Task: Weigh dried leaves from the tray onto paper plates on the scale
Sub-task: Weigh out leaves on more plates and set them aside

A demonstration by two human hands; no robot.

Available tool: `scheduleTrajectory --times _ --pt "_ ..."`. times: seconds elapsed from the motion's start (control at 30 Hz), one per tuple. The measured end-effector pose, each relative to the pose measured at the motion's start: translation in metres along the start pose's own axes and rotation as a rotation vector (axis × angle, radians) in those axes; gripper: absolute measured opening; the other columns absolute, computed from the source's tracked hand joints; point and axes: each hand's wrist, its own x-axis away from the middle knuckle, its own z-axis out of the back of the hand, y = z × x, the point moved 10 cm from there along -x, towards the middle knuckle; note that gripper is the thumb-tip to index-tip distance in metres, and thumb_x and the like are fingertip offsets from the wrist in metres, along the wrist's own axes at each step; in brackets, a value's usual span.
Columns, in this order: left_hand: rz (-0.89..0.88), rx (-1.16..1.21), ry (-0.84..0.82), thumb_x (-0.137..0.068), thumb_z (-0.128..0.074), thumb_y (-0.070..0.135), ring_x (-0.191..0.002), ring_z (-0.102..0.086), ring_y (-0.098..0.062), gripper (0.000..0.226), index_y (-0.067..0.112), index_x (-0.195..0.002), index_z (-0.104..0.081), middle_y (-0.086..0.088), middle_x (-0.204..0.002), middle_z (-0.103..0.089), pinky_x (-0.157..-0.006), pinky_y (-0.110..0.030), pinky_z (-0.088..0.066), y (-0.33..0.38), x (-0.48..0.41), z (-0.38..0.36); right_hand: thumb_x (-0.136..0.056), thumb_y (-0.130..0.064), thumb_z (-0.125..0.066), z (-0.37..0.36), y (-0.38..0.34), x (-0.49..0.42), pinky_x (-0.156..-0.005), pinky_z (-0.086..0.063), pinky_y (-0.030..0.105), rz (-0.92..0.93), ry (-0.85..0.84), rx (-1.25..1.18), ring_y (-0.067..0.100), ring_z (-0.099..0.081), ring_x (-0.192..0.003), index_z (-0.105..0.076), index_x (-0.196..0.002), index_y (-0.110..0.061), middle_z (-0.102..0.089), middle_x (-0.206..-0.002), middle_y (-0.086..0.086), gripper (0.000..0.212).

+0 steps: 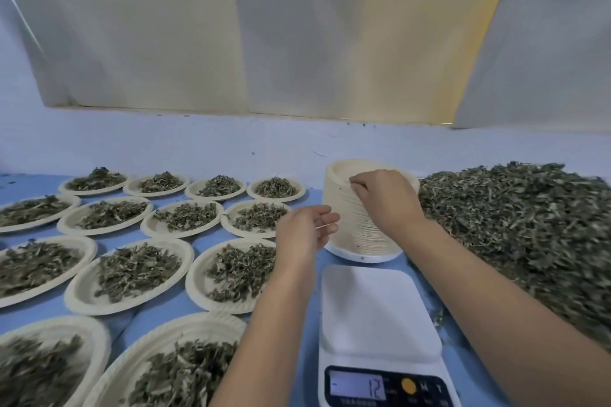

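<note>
A tall stack of cream paper plates (344, 228) stands behind the white digital scale (377, 314). The scale's platform is bare and its display (358, 387) reads 12 with a minus sign. My right hand (383, 198) reaches over the top of the stack, its fingertips curled on the upper plates' rim. My left hand (305, 231) hovers just left of the stack, fingers relaxed, holding nothing. A large heap of dried leaves (522, 231) lies to the right.
Several paper plates with portions of dried leaves (132, 271) cover the blue table on the left, in rows from front to back. A pale wall and a hanging sheet (231, 43) close off the back. Loose leaf bits lie near the scale's right side.
</note>
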Motion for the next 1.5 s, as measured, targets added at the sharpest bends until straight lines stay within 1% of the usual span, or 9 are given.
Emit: scheduleTrajectory --times 0.43,0.83,1.07,1.13,1.2,1.3,1.37,1.43,1.5 --pt "-0.006 -0.013 -0.023 -0.093 -0.044 0.005 -0.055 -0.06 -0.009 0.023 0.008 -0.08 -0.064 0.003 -0.057 -0.068 -0.056 -0.017 -0.045 0.0 -0.001 0.002 -0.096 -0.008 -0.042 -0.007 -0.002 -0.005 -0.082 -0.047 0.043 0.028 0.052 -0.019 0.032 -0.058 -0.097 -0.067 -0.103 0.0 -0.068 -0.101 0.016 0.027" --pt "-0.093 0.071 0.042 -0.098 -0.049 0.023 -0.065 -0.062 -0.015 0.018 0.01 -0.098 -0.061 -0.008 -0.093 -0.066 -0.065 -0.023 -0.051 0.007 0.002 0.01 -0.076 0.015 -0.063 0.042 -0.041 0.05 -0.077 -0.044 0.031 0.407 0.534 -0.252 0.035 -0.065 -0.082 -0.07 -0.095 0.008 -0.071 -0.086 0.016 0.022" --pt "-0.218 -0.071 0.045 -0.095 -0.054 0.016 -0.047 -0.055 -0.008 0.021 0.002 -0.08 -0.056 -0.005 -0.062 -0.058 -0.053 -0.019 -0.052 0.026 0.013 0.031 -0.08 0.001 -0.067 0.04 -0.069 0.115 -0.073 -0.054 0.038 0.569 0.402 -0.261 0.028 -0.065 -0.085 -0.073 -0.097 0.0 -0.072 -0.088 0.009 0.018" --pt "-0.213 -0.169 0.044 -0.094 -0.055 0.013 -0.04 -0.051 -0.004 0.016 0.001 -0.084 -0.058 -0.001 -0.055 -0.055 -0.051 -0.019 -0.05 0.025 0.015 0.034 -0.082 -0.02 -0.07 0.037 -0.056 0.111 -0.093 -0.048 0.042 0.411 0.287 -0.335 0.019 -0.059 -0.104 -0.073 -0.104 -0.012 -0.072 -0.1 0.0 0.023" --pt "-0.185 -0.257 0.031 -0.094 -0.056 0.012 -0.038 -0.049 -0.003 0.016 0.0 -0.084 -0.058 -0.001 -0.058 -0.054 -0.055 -0.024 -0.05 0.024 0.016 0.036 -0.087 -0.043 -0.059 0.035 -0.026 0.102 -0.114 -0.025 0.036 0.125 0.191 -0.532 0.006 -0.035 -0.131 -0.062 -0.124 -0.023 -0.056 -0.132 -0.009 0.043" --pt "-0.122 -0.32 -0.088 -0.093 -0.055 0.006 -0.046 -0.053 -0.009 0.01 0.011 -0.097 -0.063 -0.003 -0.067 -0.063 -0.052 -0.024 -0.052 0.019 0.024 0.027 -0.098 -0.039 -0.044 0.033 0.027 0.098 -0.119 -0.012 0.034 -0.261 0.188 -0.84 0.008 -0.017 -0.143 -0.037 -0.145 -0.019 -0.027 -0.155 -0.006 0.051" --pt "-0.065 -0.363 -0.165 -0.093 -0.055 0.004 -0.058 -0.057 -0.018 0.021 0.016 -0.11 -0.058 -0.01 -0.081 -0.066 -0.05 -0.024 -0.053 0.01 0.029 0.021 -0.1 -0.032 -0.041 0.02 0.045 0.101 -0.114 -0.027 0.037 -0.401 0.111 -1.016 0.014 -0.036 -0.135 -0.044 -0.14 -0.018 -0.039 -0.149 0.0 0.043" --pt "-0.016 -0.428 -0.173 -0.094 -0.055 0.006 -0.064 -0.062 -0.021 0.022 0.017 -0.113 -0.057 -0.014 -0.09 -0.067 -0.048 -0.023 -0.053 0.002 0.032 0.021 -0.1 -0.029 -0.04 0.009 0.052 0.106 -0.087 -0.044 0.025 -0.451 0.046 -1.104 0.003 -0.057 -0.098 -0.063 -0.107 -0.022 -0.062 -0.118 -0.001 0.025" --pt "0.025 -0.493 -0.133 -0.095 -0.056 0.016 -0.064 -0.064 -0.022 0.015 0.006 -0.103 -0.062 -0.016 -0.09 -0.067 -0.045 -0.023 -0.053 -0.004 0.032 0.026 -0.099 -0.026 -0.04 0.001 0.061 0.113 -0.063 -0.038 0.024 -0.502 0.03 -1.097 0.005 -0.052 -0.067 -0.061 -0.091 -0.009 -0.064 -0.092 0.01 0.029"
